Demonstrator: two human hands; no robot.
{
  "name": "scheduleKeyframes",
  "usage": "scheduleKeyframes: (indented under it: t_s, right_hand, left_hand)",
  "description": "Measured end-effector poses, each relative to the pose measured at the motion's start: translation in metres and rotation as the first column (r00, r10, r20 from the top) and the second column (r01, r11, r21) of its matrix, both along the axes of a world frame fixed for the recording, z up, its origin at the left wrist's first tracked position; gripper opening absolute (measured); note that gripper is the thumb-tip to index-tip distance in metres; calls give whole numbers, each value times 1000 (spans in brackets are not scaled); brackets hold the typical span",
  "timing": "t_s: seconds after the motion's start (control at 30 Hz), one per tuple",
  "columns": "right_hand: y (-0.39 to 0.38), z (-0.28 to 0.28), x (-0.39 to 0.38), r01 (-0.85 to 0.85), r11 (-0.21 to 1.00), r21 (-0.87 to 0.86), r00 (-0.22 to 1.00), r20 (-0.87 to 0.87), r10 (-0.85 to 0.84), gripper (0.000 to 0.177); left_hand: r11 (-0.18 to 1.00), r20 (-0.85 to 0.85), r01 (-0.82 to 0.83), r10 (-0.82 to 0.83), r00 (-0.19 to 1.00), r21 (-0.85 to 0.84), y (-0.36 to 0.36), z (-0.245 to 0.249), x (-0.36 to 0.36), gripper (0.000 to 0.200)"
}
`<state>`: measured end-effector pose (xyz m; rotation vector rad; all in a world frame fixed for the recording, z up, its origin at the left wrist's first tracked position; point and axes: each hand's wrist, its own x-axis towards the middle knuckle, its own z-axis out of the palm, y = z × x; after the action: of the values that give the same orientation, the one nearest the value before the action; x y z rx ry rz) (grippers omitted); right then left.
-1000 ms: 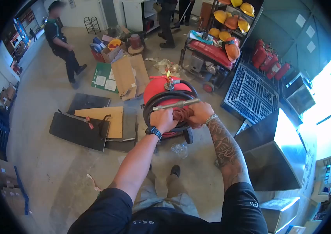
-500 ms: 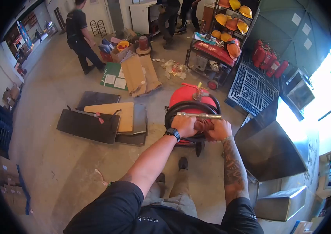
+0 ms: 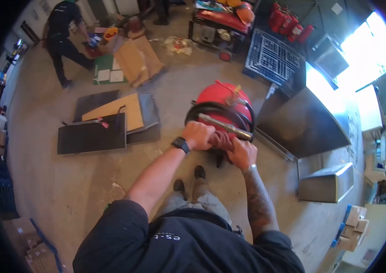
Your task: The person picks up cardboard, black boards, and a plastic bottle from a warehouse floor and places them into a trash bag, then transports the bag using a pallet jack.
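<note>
A large red wheeled fire extinguisher (image 3: 215,94) stands in front of me, with a black hose (image 3: 196,108) coiled round its top. A metal nozzle (image 3: 225,126) lies slantwise across the hose, just beyond my hands. My left hand (image 3: 199,135), with a watch at its wrist, is closed on the left side of the extinguisher's reddish handle (image 3: 220,141). Closed on the right side of that handle is my right hand (image 3: 242,153). Part of the grip is hidden under my fingers.
Dark and tan panels (image 3: 93,133) lie on the floor to the left. Flattened cardboard (image 3: 138,59) is farther ahead. On the right stand a big metal cabinet (image 3: 302,113) and a smaller metal box (image 3: 327,184). A co-worker (image 3: 63,41) bends over boxes at upper left.
My hands and the handle have come nearer my body, and the nozzle has turned from nearly level to slanting. My view has shifted. The co-worker at left has bent down towards the boxes.
</note>
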<state>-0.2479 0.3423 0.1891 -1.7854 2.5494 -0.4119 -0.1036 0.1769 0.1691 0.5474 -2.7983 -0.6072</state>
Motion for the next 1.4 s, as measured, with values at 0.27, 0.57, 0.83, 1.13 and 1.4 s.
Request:
scheduleKeyframes:
  t_s: [0.27,0.57,0.83,1.13,1.4]
  right_hand:
    - [8,-7,18,-28,998,-57,999,-44,26,28]
    - [2,-7,5,-68,996,-51,997,39,70,25]
    - [-26,18,-2,-42,999,-33,963,264,49,45]
    - [52,-61,42,64,997,53,995,-76,-60,21]
    - [59,-119,12,-62,998,-25,998,-28,61,19]
  left_hand:
    - [998,13,-22,23,1000,-58,11,20,21,19]
    - [995,-65,-37,31,997,-97,12,6,8,18]
    - [989,0,-37,37,999,-144,-9,1,-23,16]
    - [999,-6,23,-23,1000,-48,56,-52,36,22]
    - [996,-36,59,-62,997,-65,71,-112,24,13]
